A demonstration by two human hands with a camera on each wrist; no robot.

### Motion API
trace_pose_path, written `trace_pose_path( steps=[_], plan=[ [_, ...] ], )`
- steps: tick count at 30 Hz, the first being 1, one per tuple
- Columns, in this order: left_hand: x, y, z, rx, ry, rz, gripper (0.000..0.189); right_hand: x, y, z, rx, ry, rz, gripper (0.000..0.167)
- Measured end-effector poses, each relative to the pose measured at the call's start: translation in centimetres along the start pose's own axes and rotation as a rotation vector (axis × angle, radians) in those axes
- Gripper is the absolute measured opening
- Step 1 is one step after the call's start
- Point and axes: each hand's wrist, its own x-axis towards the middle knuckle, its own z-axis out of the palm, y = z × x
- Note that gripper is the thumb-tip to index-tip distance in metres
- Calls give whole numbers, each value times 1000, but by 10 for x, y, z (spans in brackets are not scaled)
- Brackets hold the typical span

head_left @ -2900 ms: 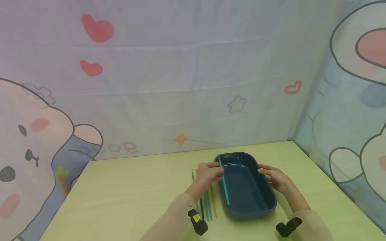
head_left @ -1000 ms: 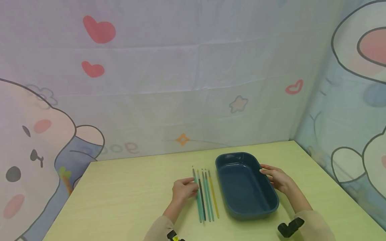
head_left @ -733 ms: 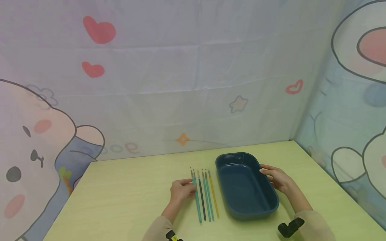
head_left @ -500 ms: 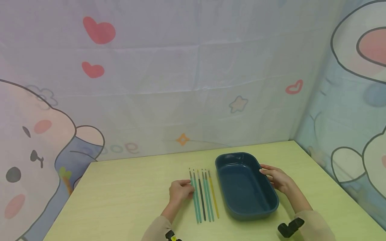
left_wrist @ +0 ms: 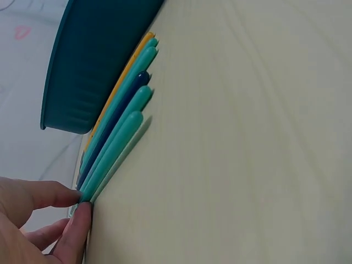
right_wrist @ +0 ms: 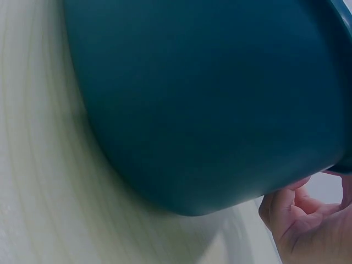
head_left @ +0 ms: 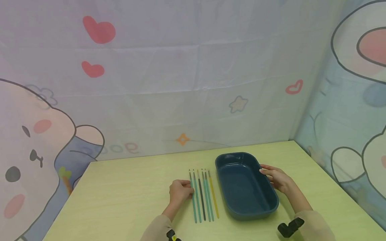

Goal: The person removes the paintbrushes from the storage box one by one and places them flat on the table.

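My left hand pinches the leftmost teal paintbrush between thumb and fingers, near its bristle end. In the left wrist view that teal handle lies along the tabletop, its rounded end pointing away from the fingers. Beside it, roughly parallel, lie several more brushes: teal ones, a dark paintbrush and a yellow paintbrush at the right end. My right hand holds the right rim of a dark blue basin, thumb over the rim and fingers against the outer wall. No brush is in the basin.
The pale yellow table carries the brushes and basin. Behind it hangs a printed cloth, with another cloth at the right side. Black wrist cameras sit on both sleeves.
My left hand has carried a teal paintbrush from over the basin to the row's left end, then slid it slightly left, apart from its neighbour. My right hand stays on the rim.
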Motion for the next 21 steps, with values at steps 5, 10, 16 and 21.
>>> trace_pose_path(
  steps=[5, 10, 16, 21],
  plan=[
    [0, 0, 2, 41, 21, 22, 35, 1, 2, -2, -7, -8, -15, 75],
    [0, 2, 3, 63, 26, 30, 36, 5, 6, -9, 24, -58, -44, 80],
    [-2, 4, 3, 124, 47, 54, 33, 1, 2, -2, 1, -5, -15, 79],
    [-3, 5, 3, 160, 57, 66, 31, 0, 0, 2, -3, 15, 3, 72]
  ],
)
